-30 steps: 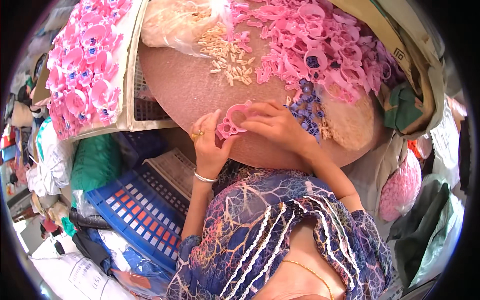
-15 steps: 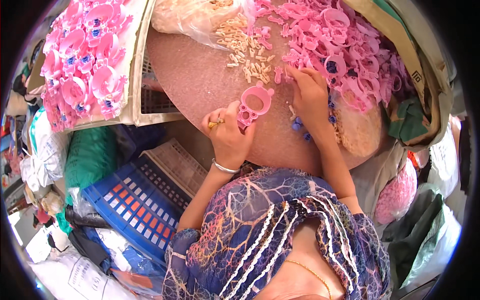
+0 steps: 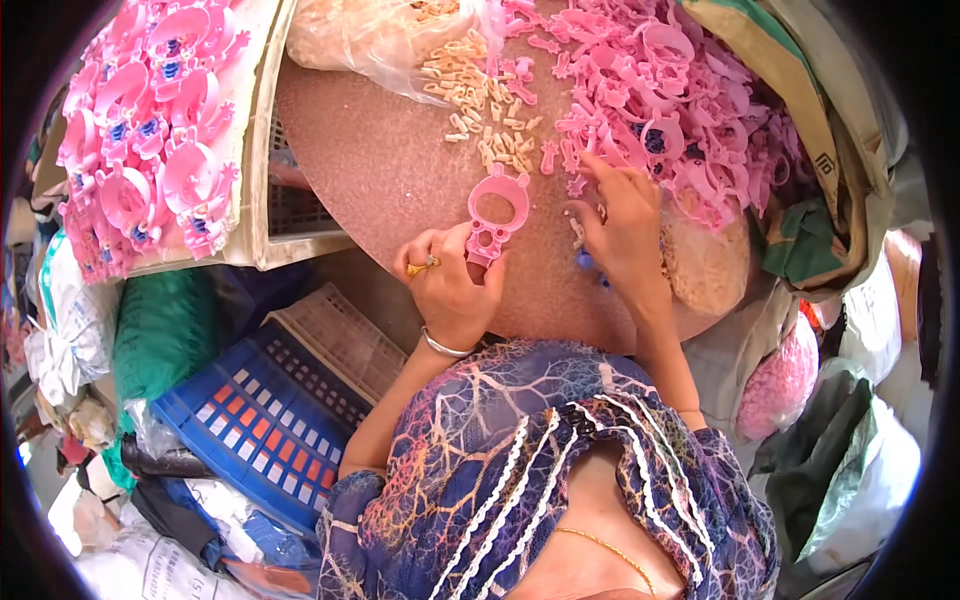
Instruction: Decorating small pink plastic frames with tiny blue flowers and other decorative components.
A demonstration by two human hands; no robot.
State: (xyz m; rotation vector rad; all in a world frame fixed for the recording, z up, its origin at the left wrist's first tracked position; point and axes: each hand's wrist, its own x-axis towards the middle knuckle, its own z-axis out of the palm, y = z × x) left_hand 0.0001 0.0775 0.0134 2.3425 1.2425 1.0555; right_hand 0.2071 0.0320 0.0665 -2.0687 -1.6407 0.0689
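Observation:
In my left hand is a pink plastic ring piece with small ears, held by its narrow lower end between thumb and fingers. The ring points away from me, over the round table. My right hand hovers beside the near edge of a heap of pink plastic parts, thumb and fingers apart. Close to its fingertips lies a small pink piece; whether a finger touches it I cannot tell. Small cream-coloured pegs are scattered beyond the ring piece. Some blue bits sit partly hidden beside my right wrist.
A clear bag of cream parts lies at the table's far side. On the left, a board carries rows of pink pieces with blue inserts. A blue basket stands below. Another bag of cream bits rests right of my forearm.
My right hand has come slightly nearer to me, its thumb and fingers spreading from a pinch. The small pink piece now shows by the fingertips. My left hand keeps the ring piece, turned more upright.

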